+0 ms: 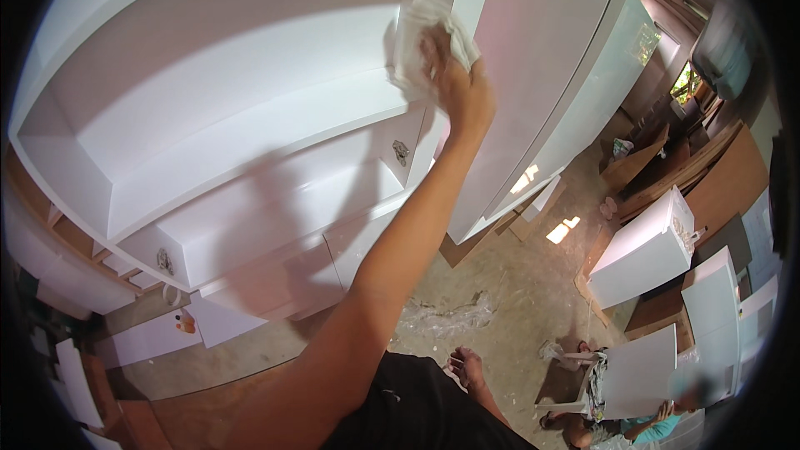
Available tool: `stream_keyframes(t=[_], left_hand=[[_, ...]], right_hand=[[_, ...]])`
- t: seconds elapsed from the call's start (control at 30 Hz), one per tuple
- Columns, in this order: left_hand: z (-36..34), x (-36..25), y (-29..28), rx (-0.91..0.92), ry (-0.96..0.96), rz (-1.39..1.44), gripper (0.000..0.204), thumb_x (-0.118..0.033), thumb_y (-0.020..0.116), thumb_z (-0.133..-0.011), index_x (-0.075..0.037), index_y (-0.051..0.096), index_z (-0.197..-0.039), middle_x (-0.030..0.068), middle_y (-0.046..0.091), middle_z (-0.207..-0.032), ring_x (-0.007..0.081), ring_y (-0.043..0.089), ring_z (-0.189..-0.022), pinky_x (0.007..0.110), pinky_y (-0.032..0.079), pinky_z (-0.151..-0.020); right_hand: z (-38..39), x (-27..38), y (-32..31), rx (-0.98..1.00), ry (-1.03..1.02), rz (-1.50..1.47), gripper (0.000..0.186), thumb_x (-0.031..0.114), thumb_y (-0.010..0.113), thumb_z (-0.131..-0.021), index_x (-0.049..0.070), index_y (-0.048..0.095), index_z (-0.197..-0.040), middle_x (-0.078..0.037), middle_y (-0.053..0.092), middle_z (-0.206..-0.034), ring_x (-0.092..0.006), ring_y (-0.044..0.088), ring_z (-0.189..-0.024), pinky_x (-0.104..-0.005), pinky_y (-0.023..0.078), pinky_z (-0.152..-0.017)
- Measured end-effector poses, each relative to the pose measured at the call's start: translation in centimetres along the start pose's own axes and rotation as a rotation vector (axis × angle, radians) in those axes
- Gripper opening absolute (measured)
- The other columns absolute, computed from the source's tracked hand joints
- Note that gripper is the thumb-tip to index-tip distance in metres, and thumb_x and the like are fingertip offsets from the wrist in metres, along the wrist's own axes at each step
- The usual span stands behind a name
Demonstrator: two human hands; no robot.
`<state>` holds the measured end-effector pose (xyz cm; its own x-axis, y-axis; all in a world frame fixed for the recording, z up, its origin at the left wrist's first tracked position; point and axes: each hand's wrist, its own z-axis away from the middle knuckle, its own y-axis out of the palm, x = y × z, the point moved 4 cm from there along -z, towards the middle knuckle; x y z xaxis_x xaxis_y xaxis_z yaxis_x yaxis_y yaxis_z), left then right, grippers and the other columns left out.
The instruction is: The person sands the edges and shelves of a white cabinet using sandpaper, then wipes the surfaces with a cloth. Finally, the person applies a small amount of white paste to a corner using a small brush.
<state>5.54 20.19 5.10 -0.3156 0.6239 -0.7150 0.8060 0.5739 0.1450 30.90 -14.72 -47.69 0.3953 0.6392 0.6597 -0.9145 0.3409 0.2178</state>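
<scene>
My left hand point(458, 75), raised on a stretched-out arm, presses a crumpled white cloth point(423, 21) against the inner right side of a white cabinet point(250, 58). The cloth and fingers are slightly blurred. Below the cabinet's upper shelf runs an open lower compartment, with a metal hinge point(401, 152) on its right wall and another hinge point(164, 262) at its left. Low beside my black shirt hangs my right hand point(468, 367), its fingers curled; a whitish patch shows at them, but I cannot make out what it is.
A tall white cabinet point(533, 58) stands to the right. Crumpled clear plastic point(450, 314) lies on the concrete floor. White boxes point(642, 250) and brown boards point(733, 158) fill the right side. Another person point(650, 425) sits at the lower right near a white panel point(640, 371).
</scene>
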Motion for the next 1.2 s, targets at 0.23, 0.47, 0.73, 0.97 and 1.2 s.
stream_keyframes(t=[0.23, 0.47, 0.73, 0.97, 1.2], left_hand=[[-4.4, -6.7, 0.9, -0.05, 0.157, 0.082, 0.066, -0.007, 0.049, -0.088, 0.004, 0.025, -0.148, 0.0252, 0.021, -0.156, 0.0447, 0.012, -0.146, 0.058, 0.006, -0.115], [1.1, 0.0, 0.7, -0.055, 0.007, -0.01, 0.063, -0.011, 0.045, -0.091, 0.007, 0.025, -0.148, 0.0241, 0.019, -0.158, 0.0378, 0.01, -0.148, 0.043, 0.004, -0.12], [-5.5, -8.9, 1.2, -0.096, 0.166, 0.151, 0.062, -0.016, 0.047, -0.093, 0.007, 0.027, -0.147, 0.0261, 0.025, -0.155, 0.0403, 0.011, -0.147, 0.051, 0.004, -0.118], [3.2, -0.3, 1.1, -0.116, -0.049, 0.33, 0.061, -0.004, 0.049, -0.09, 0.007, 0.029, -0.146, 0.0264, 0.026, -0.154, 0.041, 0.006, -0.148, 0.048, 0.001, -0.119], [-5.4, -8.6, 1.7, -0.162, 0.21, 0.147, 0.062, -0.012, 0.051, -0.088, 0.009, 0.031, -0.142, 0.0296, 0.028, -0.152, 0.0443, 0.016, -0.145, 0.053, 0.006, -0.115]], right_hand=[[1.0, 0.7, 0.3, -0.029, 0.021, -0.006, 0.024, 0.025, 0.056, -0.095, 0.003, 0.055, -0.106, -0.012, 0.061, -0.095, -0.0234, 0.063, -0.078, -0.0343, 0.053, -0.063], [2.2, -0.5, 0.9, -0.019, 0.047, 0.014, 0.029, 0.028, 0.051, -0.099, 0.001, 0.053, -0.11, -0.013, 0.057, -0.1, -0.0237, 0.06, -0.081, -0.0362, 0.051, -0.068], [2.8, -0.7, 0.2, -0.044, 0.046, 0.024, 0.025, 0.025, 0.056, -0.096, 0.001, 0.054, -0.106, -0.012, 0.06, -0.095, -0.0236, 0.062, -0.077, -0.0353, 0.053, -0.062], [2.5, -0.5, 0.7, -0.039, -0.008, 0.004, 0.026, 0.025, 0.055, -0.095, 0.002, 0.054, -0.107, -0.012, 0.061, -0.096, -0.0232, 0.062, -0.078, -0.0352, 0.053, -0.064], [3.2, -1.2, 0.5, -0.075, 0.045, 0.036, 0.025, 0.025, 0.056, -0.096, 0.002, 0.055, -0.105, -0.011, 0.061, -0.094, -0.0234, 0.062, -0.078, -0.0354, 0.053, -0.065]])
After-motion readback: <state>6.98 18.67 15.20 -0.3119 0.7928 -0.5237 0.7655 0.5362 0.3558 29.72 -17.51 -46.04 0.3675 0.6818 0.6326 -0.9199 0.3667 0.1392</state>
